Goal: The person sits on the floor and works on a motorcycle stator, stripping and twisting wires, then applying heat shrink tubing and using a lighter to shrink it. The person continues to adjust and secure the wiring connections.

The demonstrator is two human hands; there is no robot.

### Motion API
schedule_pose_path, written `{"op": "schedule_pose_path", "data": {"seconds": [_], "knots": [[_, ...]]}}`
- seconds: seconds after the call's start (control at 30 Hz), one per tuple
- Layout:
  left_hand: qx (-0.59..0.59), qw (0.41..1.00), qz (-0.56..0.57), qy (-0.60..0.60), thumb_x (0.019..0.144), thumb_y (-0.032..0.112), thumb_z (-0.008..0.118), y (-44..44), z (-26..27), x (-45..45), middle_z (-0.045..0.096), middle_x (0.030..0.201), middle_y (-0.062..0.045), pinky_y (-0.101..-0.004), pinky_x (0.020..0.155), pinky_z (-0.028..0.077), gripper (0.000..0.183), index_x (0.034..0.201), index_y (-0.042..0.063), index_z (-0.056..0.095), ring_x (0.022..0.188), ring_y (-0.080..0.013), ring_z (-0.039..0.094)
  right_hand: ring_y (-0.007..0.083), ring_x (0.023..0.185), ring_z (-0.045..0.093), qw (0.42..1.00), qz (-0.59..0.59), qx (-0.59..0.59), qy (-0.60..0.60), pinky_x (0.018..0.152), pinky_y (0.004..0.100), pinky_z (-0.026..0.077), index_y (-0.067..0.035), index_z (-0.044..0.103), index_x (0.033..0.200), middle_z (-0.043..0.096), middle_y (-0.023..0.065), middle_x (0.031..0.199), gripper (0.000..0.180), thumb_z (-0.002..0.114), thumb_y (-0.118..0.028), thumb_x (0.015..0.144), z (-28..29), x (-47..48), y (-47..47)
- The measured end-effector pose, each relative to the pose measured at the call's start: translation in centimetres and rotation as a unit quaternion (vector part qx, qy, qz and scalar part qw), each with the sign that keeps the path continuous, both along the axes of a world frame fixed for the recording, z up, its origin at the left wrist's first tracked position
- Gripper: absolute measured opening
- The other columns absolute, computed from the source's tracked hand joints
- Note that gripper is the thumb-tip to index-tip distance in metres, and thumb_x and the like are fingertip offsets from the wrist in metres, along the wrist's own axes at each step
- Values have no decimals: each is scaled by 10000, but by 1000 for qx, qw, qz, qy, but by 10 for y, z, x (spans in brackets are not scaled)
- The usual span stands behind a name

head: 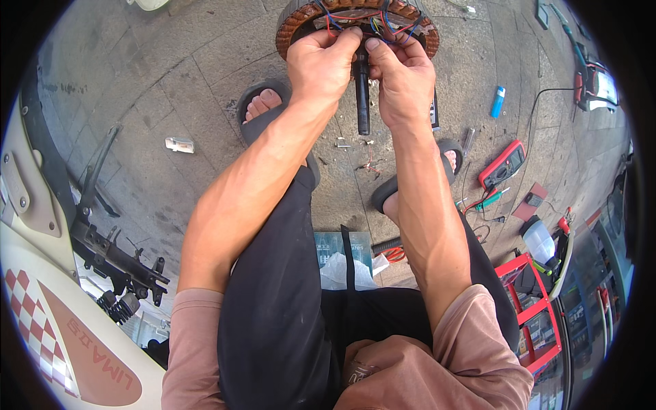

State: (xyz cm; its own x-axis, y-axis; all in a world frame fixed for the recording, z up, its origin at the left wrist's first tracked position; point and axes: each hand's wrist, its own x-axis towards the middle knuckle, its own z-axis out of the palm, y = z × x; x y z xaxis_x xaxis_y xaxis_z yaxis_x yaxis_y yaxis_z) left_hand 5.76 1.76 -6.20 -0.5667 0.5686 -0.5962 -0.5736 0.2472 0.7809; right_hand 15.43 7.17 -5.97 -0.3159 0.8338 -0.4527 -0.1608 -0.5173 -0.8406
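A hub motor stator with copper windings [287, 31] is at the top of the view, a black axle [362, 102] pointing from its middle towards me. Thin red, blue and yellow wires [389, 25] run across its face. At the left of the axle, my left hand [325, 59] has thumb and fingers pinched together at the wires near the hub. My right hand [405, 66] does the same just right of the axle, its thumb against the curled fingers. The fingertips hide which wires each hand pinches.
On the paving lie a red multimeter [502, 164], a blue lighter [497, 102], a screwdriver [468, 141], small wire scraps [370, 165] and a white plastic piece [180, 145]. A scooter's body panel [77, 338] stands at left, a red metal frame [543, 353] at lower right.
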Motion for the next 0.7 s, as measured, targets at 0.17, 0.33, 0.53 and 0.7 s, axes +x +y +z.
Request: {"op": "schedule_pose_path", "data": {"seconds": [0.17,0.33,0.53,0.7], "knots": [[-11,1000,-14,14,860,192,751,1,-4,-1,677,803,-30,-226,643,459,218,890,-21,709,714,-85,591,57,651,587,994,-5,70,-81,569,195,461,-16,660,1001,684,25,810,212,770,-98,839,1,-9,-1],[43,999,9,19,868,151,735,-4,-5,2,692,830,-42,-230,660,486,202,919,-42,707,729,-77,604,58,635,604,986,-23,110,-125,552,190,455,-33,669,956,691,23,783,191,777,-148,848,-1,-14,-1],[88,995,4,53,881,113,719,-16,-8,2,700,850,-39,-228,679,501,184,962,-52,704,746,-71,608,68,666,632,984,-28,113,-132,568,197,472,-26,655,950,703,37,813,188,766,-144,854,-1,-14,-1],[92,992,20,81,886,109,717,-13,-9,3,693,846,-27,-223,652,481,186,993,-41,703,718,-64,591,72,665,632,986,-36,116,-111,579,198,479,-18,645,972,704,46,824,200,759,-136,859,-1,-12,0]]}}
